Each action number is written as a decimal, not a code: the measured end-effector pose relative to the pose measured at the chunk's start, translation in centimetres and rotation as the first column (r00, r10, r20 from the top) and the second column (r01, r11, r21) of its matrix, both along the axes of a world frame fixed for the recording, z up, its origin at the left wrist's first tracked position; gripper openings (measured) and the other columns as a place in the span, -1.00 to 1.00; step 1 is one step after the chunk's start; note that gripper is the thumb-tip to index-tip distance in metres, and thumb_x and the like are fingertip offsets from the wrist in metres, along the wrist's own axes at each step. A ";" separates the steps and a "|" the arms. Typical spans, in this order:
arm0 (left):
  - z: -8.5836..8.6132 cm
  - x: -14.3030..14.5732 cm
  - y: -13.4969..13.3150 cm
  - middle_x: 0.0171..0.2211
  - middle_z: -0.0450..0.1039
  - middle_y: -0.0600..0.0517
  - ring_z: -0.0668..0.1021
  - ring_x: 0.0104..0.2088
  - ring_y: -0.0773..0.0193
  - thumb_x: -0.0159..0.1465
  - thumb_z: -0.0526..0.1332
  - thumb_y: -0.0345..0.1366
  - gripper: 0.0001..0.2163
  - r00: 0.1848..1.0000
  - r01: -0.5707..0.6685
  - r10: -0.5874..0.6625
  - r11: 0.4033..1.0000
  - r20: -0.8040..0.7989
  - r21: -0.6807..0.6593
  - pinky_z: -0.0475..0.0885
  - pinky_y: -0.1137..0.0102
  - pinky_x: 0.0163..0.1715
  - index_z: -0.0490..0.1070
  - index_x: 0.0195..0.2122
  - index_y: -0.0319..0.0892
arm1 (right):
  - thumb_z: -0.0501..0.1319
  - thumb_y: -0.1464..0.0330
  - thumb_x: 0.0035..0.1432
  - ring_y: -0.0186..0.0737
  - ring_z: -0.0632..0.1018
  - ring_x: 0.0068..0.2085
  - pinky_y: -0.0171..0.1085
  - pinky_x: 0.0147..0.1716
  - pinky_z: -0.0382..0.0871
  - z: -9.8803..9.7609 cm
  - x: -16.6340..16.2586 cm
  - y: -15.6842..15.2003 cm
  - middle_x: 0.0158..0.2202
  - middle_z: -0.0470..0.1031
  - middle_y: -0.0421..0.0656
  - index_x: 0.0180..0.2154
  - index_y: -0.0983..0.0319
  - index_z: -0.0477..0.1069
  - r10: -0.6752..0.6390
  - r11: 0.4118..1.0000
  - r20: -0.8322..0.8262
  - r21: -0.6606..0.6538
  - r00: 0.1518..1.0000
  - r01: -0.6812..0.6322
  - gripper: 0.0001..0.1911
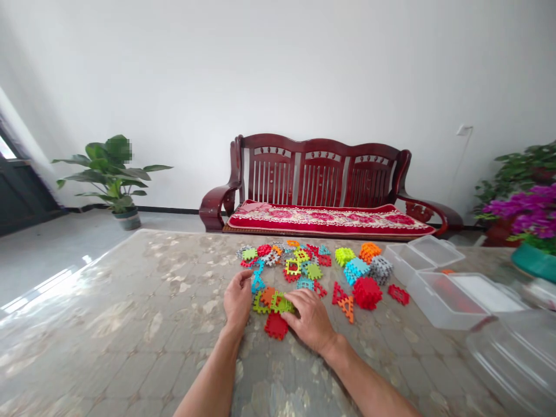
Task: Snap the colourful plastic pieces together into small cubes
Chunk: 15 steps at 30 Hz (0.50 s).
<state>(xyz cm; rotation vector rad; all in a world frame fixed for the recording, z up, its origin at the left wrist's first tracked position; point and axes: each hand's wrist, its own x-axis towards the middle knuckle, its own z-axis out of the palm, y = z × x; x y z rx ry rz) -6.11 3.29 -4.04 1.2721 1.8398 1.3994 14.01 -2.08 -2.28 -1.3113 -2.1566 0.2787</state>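
Note:
My left hand [238, 300] rests on its side at the table, fingers loosely bent and apart from the thumb, with nothing visible in it. Just right of its fingertips lies a blue triangular frame tile [258, 282]. My right hand [311, 317] has its thumb and fingers on a lime-green window tile [280, 301]. Beside that tile are an orange tile [267, 297] and another lime-green frame tile [260, 304]; whether these are joined I cannot tell. Below the thumb sits a red tile [276, 326]. Part of the lime-green window tile is hidden by my fingers.
Beyond my hands spreads a loose pile of notched tiles [293, 267]. To the right stand sorted stacks, including red [367, 293], blue [357, 270] and grey [381, 270]. Clear plastic boxes [452, 301] and a flowerpot [536, 263] occupy the table's right side.

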 end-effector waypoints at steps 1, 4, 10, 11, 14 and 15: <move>0.0 0.0 0.0 -0.26 0.59 0.00 0.58 -0.26 0.22 0.14 0.10 -0.26 -0.72 1.000 0.000 0.000 1.000 -0.012 -0.004 0.41 0.39 -0.22 0.51 -0.18 -0.14 | 0.28 0.28 0.10 -0.10 0.43 0.00 -0.11 0.05 0.26 -0.1 0.3 0.1 -0.06 0.52 -0.13 -0.01 0.11 0.44 -0.026 1.000 -0.004 0.016 1.000 0.026 -0.63; 0.1 0.0 -0.1 -0.26 0.60 -0.01 0.58 -0.24 0.20 0.14 0.10 -0.27 -0.73 0.999 -0.004 0.004 1.000 -0.042 -0.006 0.40 0.39 -0.21 0.52 -0.19 -0.14 | 0.27 0.32 0.09 -0.08 0.43 0.01 -0.09 0.07 0.25 -0.5 1.5 0.5 -0.04 0.50 -0.11 0.01 0.13 0.42 -0.141 0.988 -0.016 0.069 0.990 0.142 -0.59; 0.5 0.1 -0.4 -0.26 0.59 0.00 0.57 -0.25 0.17 0.15 0.09 -0.24 -0.71 0.996 0.006 -0.009 0.999 -0.084 -0.035 0.40 0.38 -0.23 0.52 -0.19 -0.12 | 0.25 0.29 0.11 -0.09 0.48 -0.05 -0.13 -0.01 0.31 -1.2 4.7 1.5 -0.08 0.53 -0.09 0.02 0.17 0.41 -0.311 0.946 0.000 0.098 0.950 0.310 -0.60; 0.6 0.1 -0.4 -0.26 0.59 0.00 0.57 -0.24 0.17 0.15 0.08 -0.24 -0.71 0.995 0.011 -0.015 0.999 -0.094 -0.043 0.40 0.38 -0.22 0.52 -0.18 -0.12 | 0.24 0.28 0.12 -0.10 0.49 -0.07 -0.13 -0.02 0.32 -1.3 5.1 1.7 -0.10 0.53 -0.08 0.02 0.18 0.41 -0.329 0.939 0.001 0.111 0.944 0.326 -0.60; 0.9 0.1 -0.6 -0.24 0.59 0.01 0.57 -0.22 0.18 0.17 0.06 -0.26 -0.70 0.993 0.021 -0.027 0.998 -0.111 -0.054 0.39 0.38 -0.21 0.52 -0.16 -0.12 | 0.19 0.25 0.17 -0.11 0.50 -0.10 -0.15 -0.03 0.31 -1.6 5.8 1.9 -0.13 0.55 -0.08 0.01 0.19 0.42 -0.363 0.920 -0.001 0.155 0.932 0.359 -0.64; 0.9 0.1 -0.6 -0.24 0.59 0.01 0.57 -0.22 0.19 0.17 0.06 -0.27 -0.69 0.993 0.021 -0.027 0.998 -0.113 -0.055 0.39 0.38 -0.21 0.52 -0.15 -0.12 | 0.16 0.24 0.20 -0.12 0.51 -0.10 -0.15 -0.03 0.31 -1.6 5.9 1.9 -0.14 0.56 -0.09 -0.01 0.19 0.43 -0.367 0.918 0.001 0.165 0.930 0.362 -0.66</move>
